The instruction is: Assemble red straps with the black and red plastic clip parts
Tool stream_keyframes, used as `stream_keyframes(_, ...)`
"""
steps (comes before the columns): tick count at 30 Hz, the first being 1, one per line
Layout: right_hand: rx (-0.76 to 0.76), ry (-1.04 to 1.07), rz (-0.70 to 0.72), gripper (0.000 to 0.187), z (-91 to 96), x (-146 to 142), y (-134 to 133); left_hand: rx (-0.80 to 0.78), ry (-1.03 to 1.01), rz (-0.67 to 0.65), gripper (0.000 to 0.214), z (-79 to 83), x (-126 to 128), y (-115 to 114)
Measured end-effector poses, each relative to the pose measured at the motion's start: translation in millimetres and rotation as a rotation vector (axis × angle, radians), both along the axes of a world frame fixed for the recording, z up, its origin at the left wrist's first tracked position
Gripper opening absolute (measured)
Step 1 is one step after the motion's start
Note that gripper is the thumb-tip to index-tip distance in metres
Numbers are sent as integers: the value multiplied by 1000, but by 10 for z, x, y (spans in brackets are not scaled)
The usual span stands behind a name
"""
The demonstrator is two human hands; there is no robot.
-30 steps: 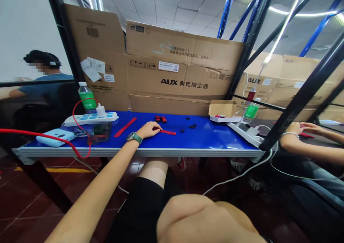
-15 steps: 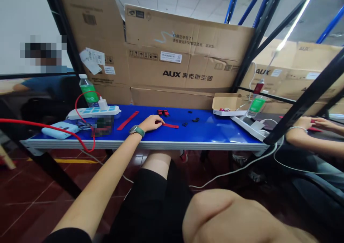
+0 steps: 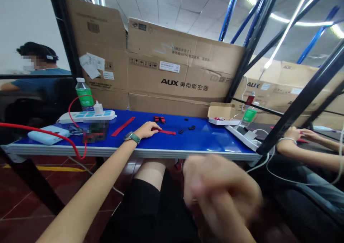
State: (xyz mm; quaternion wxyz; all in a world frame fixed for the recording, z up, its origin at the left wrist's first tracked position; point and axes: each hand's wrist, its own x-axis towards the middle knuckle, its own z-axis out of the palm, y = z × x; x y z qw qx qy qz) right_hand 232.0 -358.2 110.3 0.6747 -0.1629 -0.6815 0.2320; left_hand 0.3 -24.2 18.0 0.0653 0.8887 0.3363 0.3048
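A person's left hand [image 3: 146, 130] rests palm down near the front edge of a glossy blue surface [image 3: 206, 141], its curled fingers [image 3: 157, 128] on the end of a narrow red strap [image 3: 168, 132], though whether they grip it cannot be told. Red-and-black buckle pieces [image 3: 159, 119] and small black rings [image 3: 191, 128] lie just beyond. The right hand [image 3: 221, 189], blurred above the knee, shows no clear hold.

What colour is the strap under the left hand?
Red, in the head view: the strap runs out from under the left hand.
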Motion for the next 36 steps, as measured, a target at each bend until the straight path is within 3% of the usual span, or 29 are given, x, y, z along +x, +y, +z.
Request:
stream_keyframes(1,34,18,27,28,119,-65,319,-23,-19,5,28,-1,-4,5)
stream_keyframes(4,-8,-174,-208,31,197,-37,1378,-59,-26,-25,26,-22,-8,33)
stream_keyframes(7,-143,-609,-504,34,-27,264,2287,-7,41,-42,27,-53,9,50)
stream_keyframes(10,-371,-1134,-652,30,-325,556,2786,18,126,11,34,-49,33,14)
stream_keyframes(13,-391,-1370,-661,31,-547,702,2939,33,104,93,36,-11,38,-49)
stream_keyframes(19,-354,-1338,-756,27,-673,861,3057,60,8,260,17,-16,-8,-37)
stream_keyframes(23,-422,-1179,-828,29,-575,1037,3313,-17,-28,181,16,-37,-12,15)
stream_keyframes(27,-507,-1017,-1032,42,-448,1317,3624,-60,-36,28,24,-23,3,4)
stream_keyframes(29,-547,-1013,-967,42,-435,1467,3745,-60,1,-42,26,-23,10,-12)
stream_keyframes(33,-529,-1052,-691,40,-544,1663,3877,-71,39,-54,29,-41,23,-26)
stream_keyframes(36,-520,-1137,-697,36,-667,1696,3894,-100,12,-54,29,-43,31,-24)
